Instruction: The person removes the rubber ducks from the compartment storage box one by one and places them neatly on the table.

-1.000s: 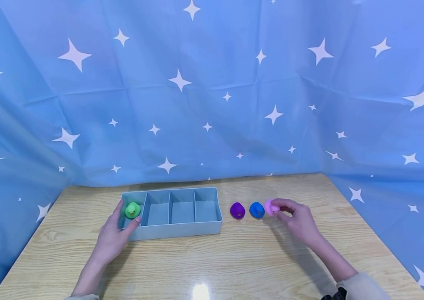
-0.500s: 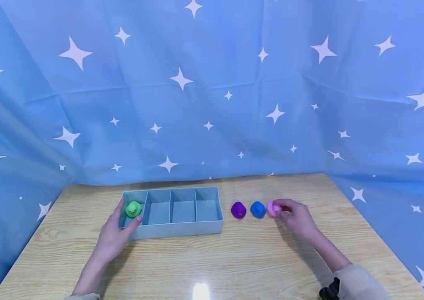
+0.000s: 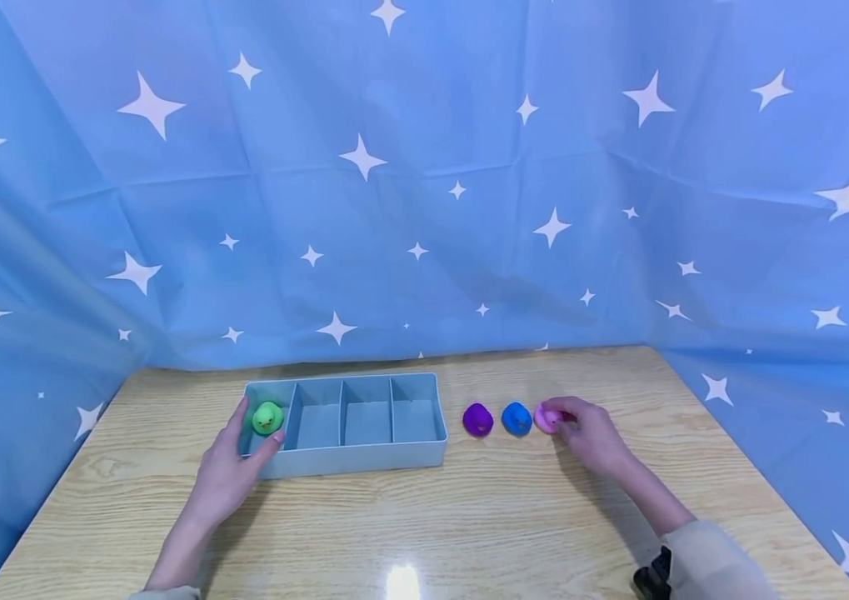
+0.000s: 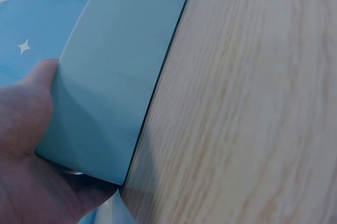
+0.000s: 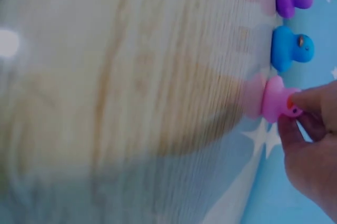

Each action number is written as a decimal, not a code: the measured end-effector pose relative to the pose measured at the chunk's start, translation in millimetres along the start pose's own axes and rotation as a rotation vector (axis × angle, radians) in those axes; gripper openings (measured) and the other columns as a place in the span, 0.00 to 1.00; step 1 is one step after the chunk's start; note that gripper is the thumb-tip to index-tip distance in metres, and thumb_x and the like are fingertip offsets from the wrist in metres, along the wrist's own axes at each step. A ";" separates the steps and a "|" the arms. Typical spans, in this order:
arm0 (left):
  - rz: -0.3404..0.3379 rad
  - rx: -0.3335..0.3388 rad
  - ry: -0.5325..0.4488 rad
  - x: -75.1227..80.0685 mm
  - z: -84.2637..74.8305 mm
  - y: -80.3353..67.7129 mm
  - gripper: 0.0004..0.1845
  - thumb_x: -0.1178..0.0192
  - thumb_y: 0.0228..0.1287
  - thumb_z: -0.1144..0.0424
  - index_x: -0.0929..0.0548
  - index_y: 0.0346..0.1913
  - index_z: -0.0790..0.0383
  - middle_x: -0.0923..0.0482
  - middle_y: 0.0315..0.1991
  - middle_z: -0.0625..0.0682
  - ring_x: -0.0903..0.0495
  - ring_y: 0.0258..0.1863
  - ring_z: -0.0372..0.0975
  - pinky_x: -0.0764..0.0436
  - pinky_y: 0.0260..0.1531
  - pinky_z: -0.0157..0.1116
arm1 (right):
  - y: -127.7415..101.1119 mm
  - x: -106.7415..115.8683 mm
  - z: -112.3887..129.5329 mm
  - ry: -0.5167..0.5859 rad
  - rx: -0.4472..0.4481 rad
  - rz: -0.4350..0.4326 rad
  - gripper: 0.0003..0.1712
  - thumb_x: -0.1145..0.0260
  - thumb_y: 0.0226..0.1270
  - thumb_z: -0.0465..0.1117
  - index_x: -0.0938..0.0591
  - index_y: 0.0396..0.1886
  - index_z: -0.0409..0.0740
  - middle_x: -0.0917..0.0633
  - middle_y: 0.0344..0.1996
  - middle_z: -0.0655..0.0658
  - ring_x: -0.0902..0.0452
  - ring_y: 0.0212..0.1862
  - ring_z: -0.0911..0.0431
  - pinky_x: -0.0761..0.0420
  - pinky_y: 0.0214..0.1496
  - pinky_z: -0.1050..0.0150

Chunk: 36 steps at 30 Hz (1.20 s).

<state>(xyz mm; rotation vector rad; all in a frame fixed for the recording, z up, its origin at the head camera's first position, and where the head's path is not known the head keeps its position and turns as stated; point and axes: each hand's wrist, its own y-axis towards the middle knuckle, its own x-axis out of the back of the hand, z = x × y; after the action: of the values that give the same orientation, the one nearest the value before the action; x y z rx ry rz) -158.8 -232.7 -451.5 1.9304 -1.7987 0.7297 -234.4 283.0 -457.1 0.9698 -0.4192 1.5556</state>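
**One duck boxed, three on the table**

Hands framed the work as I watched from my remote post. On the left, the left hand (image 3: 225, 475) cupped the near left corner of the grey-blue divided tray (image 3: 352, 461), thumb and fingers curved round its end wall; the left wrist view showed the palm pressed against that corner. In the tray's leftmost compartment sat the green duck (image 3: 267, 417), the only toy inside; the three compartments to its right held nothing. Right of the tray, on the wooden table (image 3: 424, 525), a purple duck (image 3: 477, 419) and a blue duck (image 3: 516, 418) stood just beside each other in a row. At the row's right end the right hand (image 3: 589, 435) pinched the pink duck (image 3: 545, 417) between thumb and fingertips, the toy seemingly on the tabletop. By my reading, one of four ducks was stowed and the pink one was merely gripped, not yet lifted, with blue and purple untouched.
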 end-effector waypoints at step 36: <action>-0.014 -0.017 -0.001 0.3 -1.6 -1.2 0.52 0.46 0.76 0.39 0.63 0.83 0.65 0.56 0.78 0.76 0.53 0.76 0.69 0.46 0.71 0.66 | 25.2 -36.8 129.6 0.293 0.188 -0.058 0.18 0.33 0.69 0.28 0.15 0.57 0.38 0.12 0.52 0.42 0.18 0.55 0.45 0.16 0.54 0.51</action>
<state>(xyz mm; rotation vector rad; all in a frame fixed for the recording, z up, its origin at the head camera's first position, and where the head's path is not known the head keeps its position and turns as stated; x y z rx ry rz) -157.8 -231.7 -450.0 1.9309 -1.7841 0.7061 -214.9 158.6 -402.9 0.8696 -0.0392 1.6737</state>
